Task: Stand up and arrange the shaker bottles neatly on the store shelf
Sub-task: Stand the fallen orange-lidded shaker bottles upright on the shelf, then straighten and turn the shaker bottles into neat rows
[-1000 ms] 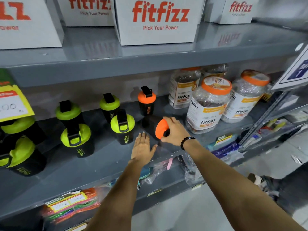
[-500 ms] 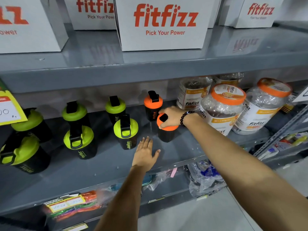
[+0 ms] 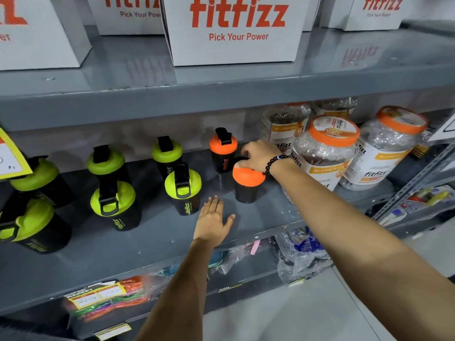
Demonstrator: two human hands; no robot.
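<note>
An orange-lidded black shaker bottle (image 3: 247, 185) stands upright on the grey middle shelf (image 3: 152, 244), and my right hand (image 3: 258, 155) grips its lid from above. A second orange-lidded shaker (image 3: 223, 151) stands just behind it to the left. Several green-lidded black shakers stand further left, the nearest (image 3: 183, 190) right beside my left hand (image 3: 213, 220), another (image 3: 114, 205) in the front row. My left hand lies flat on the shelf, palm down, fingers spread, holding nothing. At the far left, one green-lidded shaker (image 3: 32, 227) leans tilted.
Clear jars with orange lids (image 3: 327, 153) crowd the shelf right of my right arm. White fitfizz boxes (image 3: 234, 28) sit on the shelf above. Bagged goods (image 3: 108, 301) fill the lower shelf. A yellow price tag (image 3: 9, 156) hangs at left. Floor lies lower right.
The orange-lidded shaker lay on its side a second ago; my right hand stood it upright and still grips its lid. My left hand stayed flat on the shelf.
</note>
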